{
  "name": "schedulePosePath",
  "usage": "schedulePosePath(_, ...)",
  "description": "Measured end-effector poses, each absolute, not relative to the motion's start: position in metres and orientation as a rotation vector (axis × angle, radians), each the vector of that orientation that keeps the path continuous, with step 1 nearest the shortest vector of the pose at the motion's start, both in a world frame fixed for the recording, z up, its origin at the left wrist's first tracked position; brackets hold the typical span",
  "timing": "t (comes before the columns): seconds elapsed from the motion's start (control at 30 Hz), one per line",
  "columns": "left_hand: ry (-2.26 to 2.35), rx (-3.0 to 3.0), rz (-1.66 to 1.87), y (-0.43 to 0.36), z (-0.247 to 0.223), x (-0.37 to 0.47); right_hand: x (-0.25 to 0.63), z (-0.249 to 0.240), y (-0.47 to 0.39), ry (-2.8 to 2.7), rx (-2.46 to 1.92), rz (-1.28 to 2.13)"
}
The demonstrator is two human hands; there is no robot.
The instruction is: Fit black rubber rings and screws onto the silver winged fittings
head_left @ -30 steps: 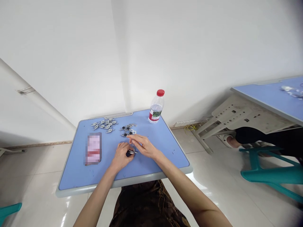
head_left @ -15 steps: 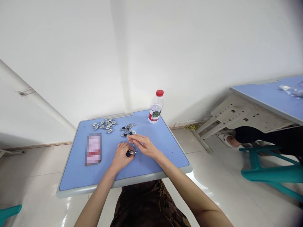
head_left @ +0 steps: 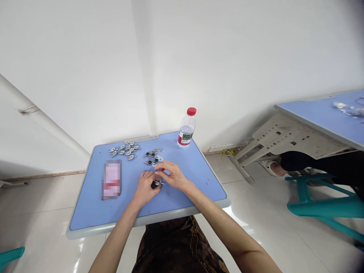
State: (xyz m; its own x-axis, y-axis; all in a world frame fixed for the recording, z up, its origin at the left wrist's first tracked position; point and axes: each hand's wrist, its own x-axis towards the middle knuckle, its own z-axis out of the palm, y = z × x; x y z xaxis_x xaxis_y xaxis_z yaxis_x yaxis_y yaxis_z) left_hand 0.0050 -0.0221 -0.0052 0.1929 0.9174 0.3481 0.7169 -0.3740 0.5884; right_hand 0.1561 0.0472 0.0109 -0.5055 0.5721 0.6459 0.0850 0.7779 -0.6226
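Observation:
My left hand rests on the blue tabletop, its fingers closed around a small silver metal fitting with a dark part partly hidden under them. Just to the right and above it is my right hand, fingers bent and thumb and fingertips brought together over that fitting. Whatever is between those fingertips is too small to make out. Beyond the right fingertips lie several metal fittings with black round knobs, and small pale rings beside them. A separate group of silver metal fittings lies at the far left.
A blurred-out phone-like object lies left of my hands on the blue table. A water bottle with a red cap stands at the back right. Another desk, a green stool and a person's leg are to the right.
My right fingertips have come down slightly and bent closer together above the fitting. My left hand keeps its hold in the same place.

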Motion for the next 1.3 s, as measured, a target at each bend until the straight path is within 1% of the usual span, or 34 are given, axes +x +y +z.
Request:
schedulePosePath(0.13, 1.552, 2.187, 0.969, -0.022, -0.005, 0.005, 0.161, 0.016, 0.047, -2.138, -0.408, 0.655)
schedulePosePath(0.37, 1.544, 2.198, 0.972, -0.022, -0.007, 0.004, 0.166, 0.024, 0.044, -2.103, -0.374, 0.842)
schedulePosePath(0.63, 1.549, 2.190, 0.955, -0.023, -0.006, 0.004, 0.165, 0.021, 0.052, -2.063, -0.461, 0.737)
schedulePosePath(0.77, 1.537, 2.194, 0.965, -0.022, -0.006, 0.004, 0.167, 0.020, 0.052, -2.119, -0.436, 0.674)
schedulePosePath(0.93, 1.548, 2.209, 0.963, -0.022, -0.007, 0.005, 0.164, 0.023, 0.046, -2.124, -0.370, 0.846)
schedulePosePath(1.3, 1.486, 2.218, 0.913, -0.025, -0.013, -0.003, 0.163, 0.024, 0.042, -2.088, -0.394, 0.894)
